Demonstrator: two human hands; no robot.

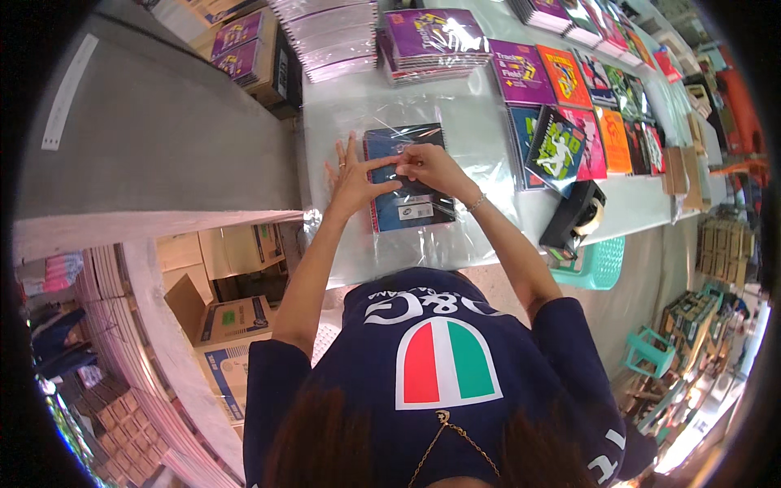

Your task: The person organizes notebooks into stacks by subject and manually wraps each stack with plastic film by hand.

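Observation:
A dark blue and black spiral notebook (394, 215) lies on the white table, its spiral along the left side. Clear plastic film (480, 213) spreads around and over it, glossy with wrinkles. My left hand (358, 180) rests open at the notebook's left side, fingers spread, with thumb and forefinger reaching over the cover. Over the middle of the cover my right hand (431, 169) is closed in a pinch, its fingertips close to the left forefinger. What the pinch holds is too small to make out.
Stacks of purple notebooks (435, 37) stand at the table's far side. Several colourful notebooks (557, 150) lie in rows to the right, near a black tape dispenser (573, 220). A grey panel (179, 114) borders the left. Below are cardboard boxes (236, 317) and a green stool (598, 264).

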